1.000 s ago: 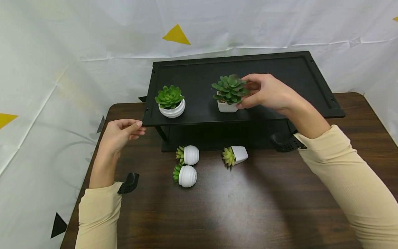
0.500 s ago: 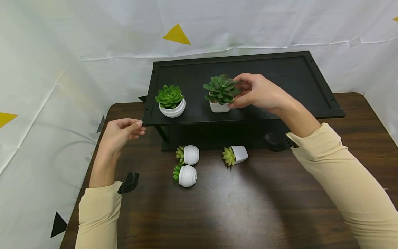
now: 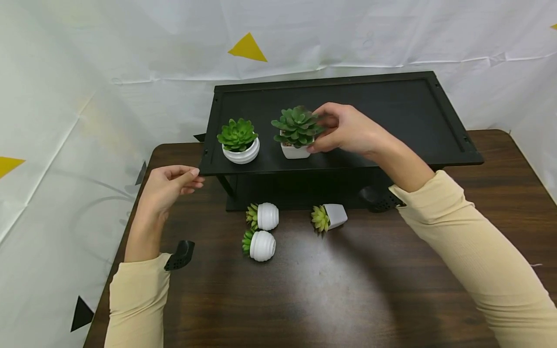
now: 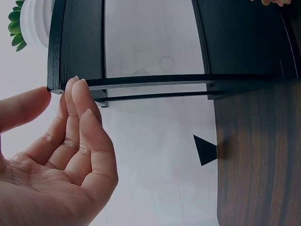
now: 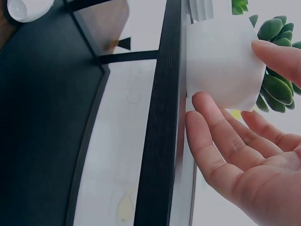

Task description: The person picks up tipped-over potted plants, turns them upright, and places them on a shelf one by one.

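My right hand [image 3: 348, 128] holds a potted succulent [image 3: 297, 128] with dark green leaves, low over the top board of a black shelf [image 3: 370, 106]. In the right wrist view, the thumb lies on one side of its square white pot [image 5: 223, 61] and fingers on the other. Left of it, a bright green succulent in a round ribbed white pot [image 3: 241, 151] stands upright on the same board. My left hand [image 3: 163, 191] pinches the board's front left corner, thumb above and fingertips beneath, as the left wrist view shows.
Two small round-potted succulents [image 3: 268, 216] [image 3: 262, 246] lie tipped on their sides on the dark wooden table [image 3: 304, 299], before the shelf. A square-potted one [image 3: 335, 215] lies to their right. White sheeting [image 3: 165, 43] hangs behind and at the left.
My right hand has slid left along the top board with the square-potted succulent, bringing it closer to the round-potted one. The left hand stays at the corner.
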Demonstrator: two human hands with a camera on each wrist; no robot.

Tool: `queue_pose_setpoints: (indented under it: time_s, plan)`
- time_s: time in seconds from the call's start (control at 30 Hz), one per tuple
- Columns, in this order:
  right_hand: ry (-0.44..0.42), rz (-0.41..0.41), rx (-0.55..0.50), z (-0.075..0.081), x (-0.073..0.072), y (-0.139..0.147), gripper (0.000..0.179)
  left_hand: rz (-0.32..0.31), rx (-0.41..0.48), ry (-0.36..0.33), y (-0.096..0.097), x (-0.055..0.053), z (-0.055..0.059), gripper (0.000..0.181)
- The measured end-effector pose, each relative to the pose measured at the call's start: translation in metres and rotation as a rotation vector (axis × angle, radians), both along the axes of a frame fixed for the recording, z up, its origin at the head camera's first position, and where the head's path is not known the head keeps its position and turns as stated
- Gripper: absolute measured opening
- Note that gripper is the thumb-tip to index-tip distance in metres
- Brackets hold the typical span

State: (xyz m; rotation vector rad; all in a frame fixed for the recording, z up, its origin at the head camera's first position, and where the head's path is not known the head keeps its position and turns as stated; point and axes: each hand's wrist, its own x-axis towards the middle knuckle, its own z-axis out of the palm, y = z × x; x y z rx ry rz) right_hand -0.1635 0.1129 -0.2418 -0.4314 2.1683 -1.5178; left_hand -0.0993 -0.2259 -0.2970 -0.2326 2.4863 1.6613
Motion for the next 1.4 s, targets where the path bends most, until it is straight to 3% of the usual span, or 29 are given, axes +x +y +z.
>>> queue_pose_setpoints:
  time_s: [0.67, 1.4]
  plan:
    - [0.035, 0.016, 0.022, -0.002, 0.002, -0.014, 0.05, -0.002, -0.025, -0.001, 0.0, 0.001, 0.0, 0.036]
    - [0.063, -0.015, 0.089, 0.0, 0.007, -0.004, 0.053, 0.009, -0.002, 0.002, 0.0, 0.002, 0.0, 0.036]
